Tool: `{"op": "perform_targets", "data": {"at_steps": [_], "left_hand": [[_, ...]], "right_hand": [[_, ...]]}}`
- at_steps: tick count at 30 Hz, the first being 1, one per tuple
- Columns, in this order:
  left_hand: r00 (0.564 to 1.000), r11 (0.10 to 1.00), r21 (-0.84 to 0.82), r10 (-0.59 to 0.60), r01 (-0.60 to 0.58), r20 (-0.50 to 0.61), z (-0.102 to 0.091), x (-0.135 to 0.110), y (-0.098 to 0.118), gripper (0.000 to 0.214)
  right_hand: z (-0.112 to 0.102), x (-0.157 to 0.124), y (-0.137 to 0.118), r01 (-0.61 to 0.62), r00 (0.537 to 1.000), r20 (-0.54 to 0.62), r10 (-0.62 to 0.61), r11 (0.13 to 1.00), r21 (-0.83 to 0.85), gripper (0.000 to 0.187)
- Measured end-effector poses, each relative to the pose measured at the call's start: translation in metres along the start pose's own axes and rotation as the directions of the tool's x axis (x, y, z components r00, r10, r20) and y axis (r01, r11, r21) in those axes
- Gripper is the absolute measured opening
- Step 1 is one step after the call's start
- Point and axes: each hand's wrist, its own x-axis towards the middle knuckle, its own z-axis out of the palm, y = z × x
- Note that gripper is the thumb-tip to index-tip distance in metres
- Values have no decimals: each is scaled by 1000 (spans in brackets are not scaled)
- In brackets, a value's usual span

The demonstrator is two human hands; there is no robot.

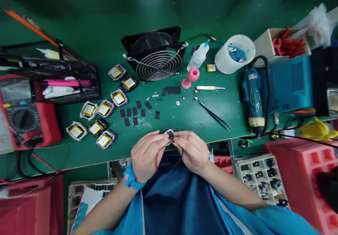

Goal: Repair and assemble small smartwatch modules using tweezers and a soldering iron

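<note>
My left hand (148, 152) and my right hand (192, 151) meet at the table's front edge. Between their fingertips is a small watch-like casing (169, 134) with dark electronics showing inside. Both hands are closed, pinching it from either side. A red wire (157, 157) loops down by my left fingers, and a black wire (180, 161) curves below my right fingers; where their ends go is hidden. Beyond the hands lie black rectangular pads (135, 112), a small white-and-red sticker (177, 103) and black tweezers (215, 116).
Several open casings with yellow batteries (105, 108) lie left, near a mesh organizer (92, 83) and red multimeter (47, 122). A fan (158, 66), glue bottle (198, 57), pink stand (190, 78) and white tub (221, 59) stand behind. An electric screwdriver (253, 97) is at right.
</note>
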Motion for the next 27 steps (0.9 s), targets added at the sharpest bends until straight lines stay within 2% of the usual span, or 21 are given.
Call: {"op": "perform_targets", "data": {"at_steps": [27], "left_hand": [[999, 999, 15, 32, -32, -25, 3, -1, 0, 15]], "right_hand": [[1, -3, 2, 9, 1000, 1, -9, 1000, -5, 25]]}}
